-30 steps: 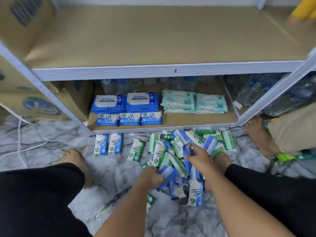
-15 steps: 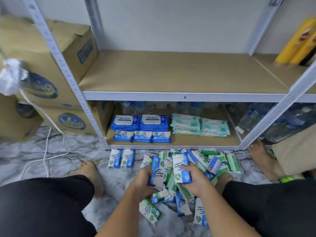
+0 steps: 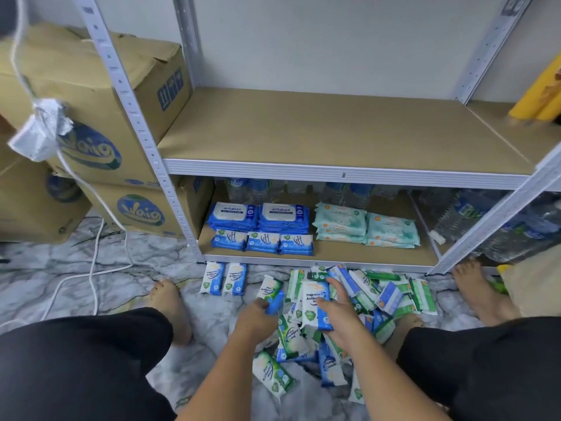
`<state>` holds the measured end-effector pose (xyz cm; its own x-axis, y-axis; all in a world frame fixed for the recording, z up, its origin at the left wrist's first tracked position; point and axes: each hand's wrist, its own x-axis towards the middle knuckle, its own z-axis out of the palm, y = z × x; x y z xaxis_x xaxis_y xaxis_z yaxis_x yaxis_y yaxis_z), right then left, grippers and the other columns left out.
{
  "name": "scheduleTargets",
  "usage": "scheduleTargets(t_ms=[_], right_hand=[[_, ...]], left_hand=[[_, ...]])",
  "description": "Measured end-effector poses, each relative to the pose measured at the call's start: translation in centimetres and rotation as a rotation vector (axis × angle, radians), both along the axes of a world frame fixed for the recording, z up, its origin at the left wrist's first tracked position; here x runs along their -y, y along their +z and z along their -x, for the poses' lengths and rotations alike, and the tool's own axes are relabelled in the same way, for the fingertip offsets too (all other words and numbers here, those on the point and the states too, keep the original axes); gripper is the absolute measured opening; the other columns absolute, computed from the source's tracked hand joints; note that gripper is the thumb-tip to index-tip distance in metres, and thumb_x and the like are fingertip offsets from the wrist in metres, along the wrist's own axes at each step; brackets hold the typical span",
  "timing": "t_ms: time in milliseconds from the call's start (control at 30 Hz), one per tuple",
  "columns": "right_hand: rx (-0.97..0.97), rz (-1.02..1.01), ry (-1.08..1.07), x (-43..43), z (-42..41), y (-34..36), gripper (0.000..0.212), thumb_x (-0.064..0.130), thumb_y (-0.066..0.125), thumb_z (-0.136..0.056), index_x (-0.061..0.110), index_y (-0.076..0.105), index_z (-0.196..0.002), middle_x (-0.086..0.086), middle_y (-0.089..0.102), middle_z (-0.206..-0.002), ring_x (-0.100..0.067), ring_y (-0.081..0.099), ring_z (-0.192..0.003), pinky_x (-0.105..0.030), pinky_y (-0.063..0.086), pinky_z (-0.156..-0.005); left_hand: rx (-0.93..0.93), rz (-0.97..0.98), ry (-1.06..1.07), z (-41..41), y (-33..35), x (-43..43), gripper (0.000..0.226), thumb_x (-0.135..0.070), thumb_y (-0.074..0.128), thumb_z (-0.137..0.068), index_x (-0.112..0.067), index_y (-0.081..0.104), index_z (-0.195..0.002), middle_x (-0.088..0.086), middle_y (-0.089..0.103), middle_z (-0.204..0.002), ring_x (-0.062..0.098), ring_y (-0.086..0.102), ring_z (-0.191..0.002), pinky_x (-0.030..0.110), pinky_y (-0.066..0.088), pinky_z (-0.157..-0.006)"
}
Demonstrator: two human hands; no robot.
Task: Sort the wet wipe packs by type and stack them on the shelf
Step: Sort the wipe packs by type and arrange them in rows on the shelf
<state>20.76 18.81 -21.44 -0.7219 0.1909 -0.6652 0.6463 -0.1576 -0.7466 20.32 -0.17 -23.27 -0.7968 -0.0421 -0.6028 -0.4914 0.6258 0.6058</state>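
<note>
A heap of small wet wipe packs (image 3: 358,299), blue-white and green-white, lies on the marble floor in front of the shelf. My left hand (image 3: 256,319) grips a blue pack (image 3: 274,302) above the heap. My right hand (image 3: 341,314) holds a blue-white pack (image 3: 314,302) upright beside it. Two blue packs (image 3: 223,278) lie side by side left of the heap. On the bottom shelf (image 3: 349,258) stand two stacks of large blue packs (image 3: 258,215), three small blue stacks (image 3: 262,243) and two stacks of mint-green packs (image 3: 364,227).
The middle shelf board (image 3: 303,138) carries nothing at its centre; yellow items (image 3: 540,95) sit at its right end. Water bottles (image 3: 303,189) fill the back of the bottom shelf. Cardboard boxes (image 3: 100,123) and a white cable (image 3: 94,259) are left. Another person's foot (image 3: 476,287) stands at the right.
The view tilted up a little more, showing more of the shelf. Both hands lifted packs out of the heap and now hold them close together above it.
</note>
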Motion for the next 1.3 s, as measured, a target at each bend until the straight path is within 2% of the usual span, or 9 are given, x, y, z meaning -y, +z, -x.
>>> scheduleTargets(t_ms=[333, 567, 800, 867, 933, 1033, 1100, 1200, 1300], right_hand=[[-0.018, -0.113, 0.101, 3.9, 1.9, -1.9, 0.057, 0.005, 0.069, -0.093, 0.041, 0.049, -0.132, -0.004, 0.065, -0.106, -0.023, 0.068, -0.091, -0.037, 0.057, -0.072], [0.008, -0.138, 0.138, 7.2, 4.6, -3.6, 0.045, 0.005, 0.075, -0.088, 0.028, 0.053, -0.120, -0.007, 0.073, -0.098, -0.024, 0.073, -0.082, -0.038, 0.060, -0.065], [0.011, -0.163, 0.135, 9.8, 8.6, -7.1, 0.051, 0.001, 0.081, -0.080, 0.029, 0.058, -0.115, -0.010, 0.072, -0.100, -0.025, 0.074, -0.081, -0.040, 0.062, -0.065], [0.008, -0.181, 0.141, 10.7, 10.2, -8.2, 0.052, -0.001, 0.081, -0.079, 0.029, 0.057, -0.114, -0.007, 0.072, -0.095, -0.020, 0.073, -0.077, -0.034, 0.060, -0.059], [0.011, -0.208, 0.163, 11.8, 12.2, -9.6, 0.053, -0.003, 0.081, -0.078, 0.028, 0.057, -0.113, -0.005, 0.073, -0.093, -0.017, 0.072, -0.075, -0.035, 0.060, -0.062], [0.025, -0.226, 0.203, 13.6, 14.9, -12.2, 0.050, -0.006, 0.079, -0.079, 0.028, 0.056, -0.108, -0.007, 0.073, -0.099, -0.019, 0.072, -0.077, -0.033, 0.059, -0.058], [0.025, -0.255, 0.228, 14.9, 16.6, -14.0, 0.051, -0.002, 0.081, -0.079, 0.030, 0.055, -0.109, -0.001, 0.072, -0.096, -0.020, 0.072, -0.080, -0.031, 0.058, -0.056], [0.007, -0.328, 0.258, 16.9, 18.7, -16.6, 0.050, 0.001, 0.083, -0.077, 0.032, 0.055, -0.105, 0.009, 0.069, -0.085, -0.017, 0.070, -0.080, -0.032, 0.059, -0.063], [0.006, -0.326, 0.251, 18.6, 20.2, -19.5, 0.050, -0.001, 0.082, -0.077, 0.031, 0.058, -0.106, 0.004, 0.073, -0.089, -0.016, 0.070, -0.079, -0.035, 0.061, -0.072]], left_hand=[[-0.224, -0.014, 0.301, 0.5, -2.5, 3.6, 0.039, -0.039, 0.067, -0.093, -0.025, 0.051, -0.126, 0.000, 0.069, -0.100, 0.018, 0.065, -0.084, 0.030, 0.047, -0.070], [-0.237, -0.073, 0.280, 4.4, -2.7, 5.5, 0.046, -0.014, 0.033, -0.107, -0.026, 0.042, -0.150, 0.010, 0.062, -0.093, 0.013, 0.048, -0.056, 0.017, 0.033, -0.041], [-0.104, -0.084, 0.206, 11.4, -3.7, 10.0, 0.054, -0.002, 0.051, -0.095, -0.031, 0.035, -0.138, 0.009, 0.052, -0.079, 0.016, 0.044, -0.043, 0.025, 0.039, -0.038], [-0.107, -0.016, 0.193, 13.1, -3.2, 11.2, 0.047, -0.006, 0.057, -0.095, -0.033, 0.032, -0.124, 0.014, 0.052, -0.074, 0.020, 0.045, -0.046, 0.035, 0.052, -0.046], [-0.093, 0.123, 0.146, 14.4, -2.7, 12.1, 0.034, -0.015, 0.058, -0.099, -0.027, 0.034, -0.119, 0.011, 0.049, -0.075, 0.019, 0.039, -0.057, 0.015, 0.041, -0.048], [-0.076, 0.311, 0.097, 16.2, -3.2, 13.8, 0.036, -0.029, 0.057, -0.100, -0.026, 0.044, -0.134, 0.006, 0.057, -0.106, 0.027, 0.049, -0.098, 0.024, 0.020, -0.066], [-0.068, 0.420, 0.124, 17.6, -8.1, 16.0, 0.042, -0.046, 0.062, -0.090, -0.047, 0.046, -0.129, -0.003, 0.058, -0.127, 0.033, 0.047, -0.122, 0.029, 0.029, -0.093], [-0.044, 0.390, 0.112, 19.6, -13.7, 18.0, 0.048, -0.055, 0.067, -0.069, -0.058, 0.045, -0.112, -0.016, 0.056, -0.120, 0.032, 0.053, -0.117, 0.048, 0.041, -0.103], [-0.111, 0.240, 0.161, 20.9, -14.8, 18.2, 0.043, -0.032, 0.074, -0.080, -0.047, 0.049, -0.111, -0.010, 0.057, -0.121, 0.018, 0.054, -0.095, 0.022, 0.040, -0.083]])
